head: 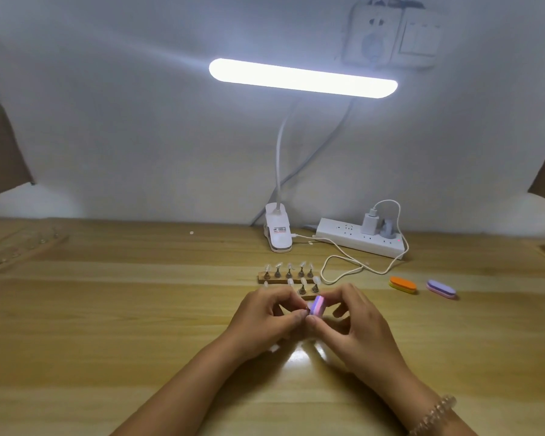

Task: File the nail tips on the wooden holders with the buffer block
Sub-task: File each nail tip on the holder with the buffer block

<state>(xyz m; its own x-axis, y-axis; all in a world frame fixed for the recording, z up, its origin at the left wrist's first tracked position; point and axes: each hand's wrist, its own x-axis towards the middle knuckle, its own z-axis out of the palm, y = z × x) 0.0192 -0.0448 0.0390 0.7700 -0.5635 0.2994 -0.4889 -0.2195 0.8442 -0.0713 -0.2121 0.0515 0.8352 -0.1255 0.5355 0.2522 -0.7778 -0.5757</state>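
Note:
Two wooden holders stand mid-table, one behind the other. The far holder (288, 277) carries several clear nail tips on small metal stands. The near holder (307, 296) is partly hidden behind my hands and shows three tips. My right hand (350, 322) pinches a pink and purple buffer block (316, 306) between thumb and fingers. My left hand (265, 316) pinches a small stand with a nail tip (304, 310) against the block; the tip itself is mostly hidden by my fingertips.
An orange buffer block (403, 284) and a purple one (441, 288) lie to the right. A clip lamp base (277, 234), a power strip (362, 239) and a looping white cable (343, 269) sit behind the holders. Another wooden holder (26, 250) lies far left.

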